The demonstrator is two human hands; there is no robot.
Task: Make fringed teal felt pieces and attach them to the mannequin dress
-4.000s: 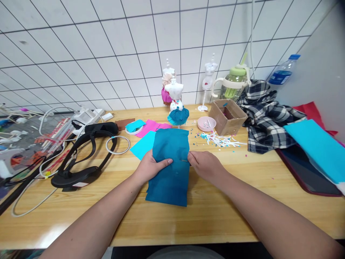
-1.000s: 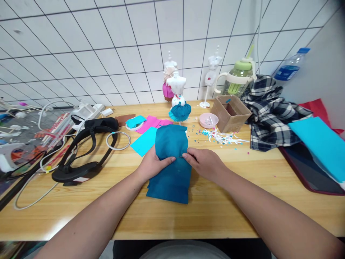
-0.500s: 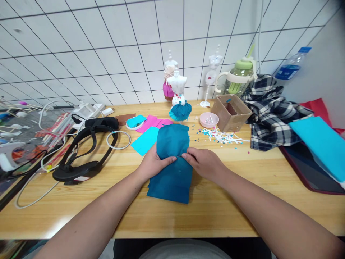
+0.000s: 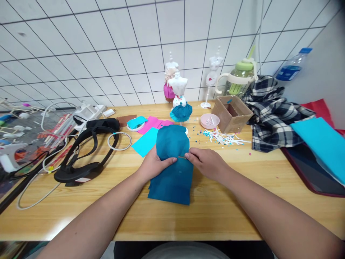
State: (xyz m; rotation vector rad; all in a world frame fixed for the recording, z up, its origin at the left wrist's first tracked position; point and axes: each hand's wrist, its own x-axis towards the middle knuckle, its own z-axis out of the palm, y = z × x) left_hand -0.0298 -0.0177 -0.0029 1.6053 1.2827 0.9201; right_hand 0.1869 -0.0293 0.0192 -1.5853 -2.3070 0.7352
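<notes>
A sheet of teal paper (image 4: 171, 185), which looks like crepe paper, lies on the table in front of me with its upper part bulging upward. My left hand (image 4: 157, 162) is closed on its left side, the thumb laid across the middle. From the right, my right hand (image 4: 206, 162) pinches the paper's right edge between thumb and fingers. A narrow gap between the two hands lets the wood show through; whether it is a tear or a fold opening I cannot tell. Just beyond stands a small white dress form (image 4: 178, 86) wearing a ruffled teal skirt (image 4: 181, 112).
Bright blue paper (image 4: 145, 142) and pink paper (image 4: 152, 123) lie behind my left hand. A black headset (image 4: 78, 176) is at left. Paper scraps (image 4: 223, 137), a pink dish (image 4: 209, 121), a cardboard box (image 4: 233, 118) and a plaid cloth (image 4: 269, 118) are at back right.
The gap in the teal paper between my hands has widened a little and shows wood through it. My right hand has shifted slightly to the right.
</notes>
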